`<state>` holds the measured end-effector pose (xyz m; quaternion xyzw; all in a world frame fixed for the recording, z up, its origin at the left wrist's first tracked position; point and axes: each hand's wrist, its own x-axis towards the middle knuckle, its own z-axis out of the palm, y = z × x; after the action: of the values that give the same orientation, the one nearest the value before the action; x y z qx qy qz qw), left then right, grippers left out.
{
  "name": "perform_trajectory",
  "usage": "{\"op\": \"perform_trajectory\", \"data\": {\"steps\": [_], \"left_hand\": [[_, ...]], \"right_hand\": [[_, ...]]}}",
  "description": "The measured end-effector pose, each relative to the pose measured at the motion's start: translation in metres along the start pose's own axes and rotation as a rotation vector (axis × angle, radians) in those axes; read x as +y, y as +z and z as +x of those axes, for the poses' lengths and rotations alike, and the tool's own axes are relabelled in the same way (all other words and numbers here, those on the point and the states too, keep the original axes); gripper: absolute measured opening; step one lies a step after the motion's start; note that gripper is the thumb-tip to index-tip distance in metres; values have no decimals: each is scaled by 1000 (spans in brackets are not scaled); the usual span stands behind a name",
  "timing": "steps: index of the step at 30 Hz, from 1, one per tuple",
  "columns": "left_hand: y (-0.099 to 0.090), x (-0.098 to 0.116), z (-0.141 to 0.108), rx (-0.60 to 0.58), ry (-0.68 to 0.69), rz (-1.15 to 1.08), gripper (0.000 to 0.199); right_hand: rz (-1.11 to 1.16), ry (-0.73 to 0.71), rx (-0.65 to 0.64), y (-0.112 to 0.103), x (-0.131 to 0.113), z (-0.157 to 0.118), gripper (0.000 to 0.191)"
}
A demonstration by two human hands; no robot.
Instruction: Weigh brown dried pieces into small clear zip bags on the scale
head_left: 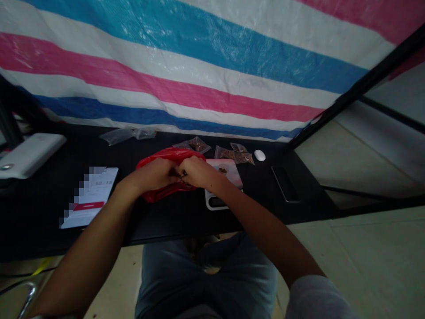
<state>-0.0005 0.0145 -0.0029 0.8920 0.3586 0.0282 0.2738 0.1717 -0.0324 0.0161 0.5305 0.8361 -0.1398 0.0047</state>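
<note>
A red plastic bag [159, 193] lies on the black table, its mouth spread under both hands. My left hand [158, 173] and my right hand [196, 172] meet over the bag with curled fingers, pinching at small brown pieces [181, 173]; exactly what each holds is too small and dark to tell. Just right of the bag is a white scale [210, 201], with a pinkish sheet [234, 173] on top and a little brown material [222, 170] on it. Small clear bags of brown material [226, 153] lie behind the scale.
Clear plastic bags [128, 134] lie at the table's back left. A lit phone or tablet [93, 199] is at the left, beyond it a white device [33, 153]. To the right are a white oval object [259, 155] and a dark phone [286, 185]. Striped sheeting hangs behind.
</note>
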Motion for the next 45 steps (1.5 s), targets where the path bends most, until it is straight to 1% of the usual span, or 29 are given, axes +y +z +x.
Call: {"op": "perform_trajectory", "data": {"steps": [3,8,11,16,18,24,27,30,36,41,45], "left_hand": [[-1,-3,1,-60,47,5,25],[0,-7,3,-79,21,54,25],[0,-7,2,-73,10,69,22],[-2,-5,-1,-47,27,28,24],[-3,-6,-2,-41,34,8,25],[-4,-8,0,-25,75,-4,25],[-6,-6,-1,-7,69,-6,24],[-7,-2,-3,7,92,-56,24],[-7,-1,-3,3,108,-95,27],[-3,-6,-1,15,127,-84,29],[-2,-8,0,3,119,-90,28]], "right_hand": [[51,-18,19,2,4,0,18],[131,-30,51,4,6,0,21],[189,-50,72,1,7,-1,23],[351,-41,258,-11,9,-9,21],[420,-18,308,-13,11,-12,19],[749,20,402,-2,21,-12,13],[873,26,412,4,25,-11,13],[987,29,421,4,29,-13,13],[1204,60,416,6,38,-14,23],[1308,89,386,10,39,-16,29],[1325,114,410,-1,40,-26,33]]}}
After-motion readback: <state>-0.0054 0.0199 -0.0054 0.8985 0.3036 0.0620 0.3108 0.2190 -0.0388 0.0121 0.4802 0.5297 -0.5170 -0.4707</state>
